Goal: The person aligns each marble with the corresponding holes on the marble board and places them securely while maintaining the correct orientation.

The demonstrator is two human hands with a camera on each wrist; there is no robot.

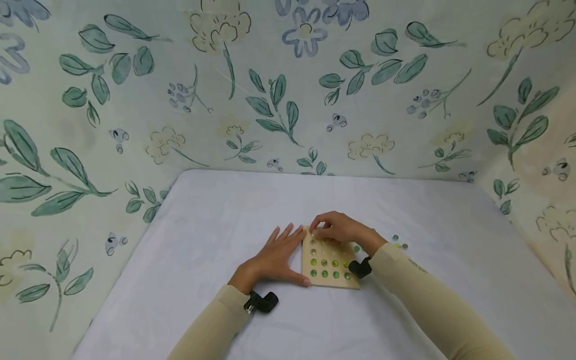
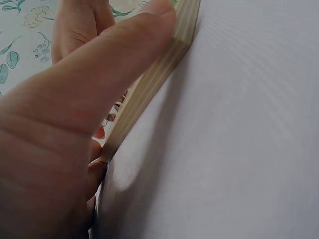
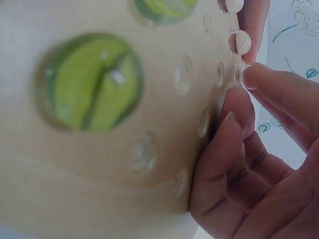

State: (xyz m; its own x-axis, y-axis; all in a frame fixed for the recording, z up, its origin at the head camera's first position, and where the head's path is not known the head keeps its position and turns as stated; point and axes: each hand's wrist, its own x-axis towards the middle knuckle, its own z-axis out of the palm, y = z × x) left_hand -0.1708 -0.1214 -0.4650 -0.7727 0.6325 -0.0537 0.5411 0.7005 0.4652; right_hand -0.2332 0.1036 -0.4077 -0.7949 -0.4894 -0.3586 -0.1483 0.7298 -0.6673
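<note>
A pale wooden board [image 1: 330, 283] with rows of round hollows lies on the white cloth. Green marbles [image 1: 325, 274] fill its nearest row, and yellow-green marbles [image 3: 94, 82] sit in the row behind. Pale marbles [image 3: 243, 42] stand along the left column; other hollows [image 3: 143, 154] hold nothing. My left hand [image 1: 280, 255] is spread at the board's left edge, its thumb at the near corner and fingertips at the far one. My right hand [image 1: 338, 228] reaches over the board, thumb and finger pinching a small marble at the far left hollow. The fingertips mostly hide that marble.
Several loose marbles [image 1: 395, 237] lie on the cloth right of the board, near the right sleeve. White cloth [image 1: 225, 210] covers the table. A flowered wall covering [image 1: 288, 100] rises behind the table's far edge.
</note>
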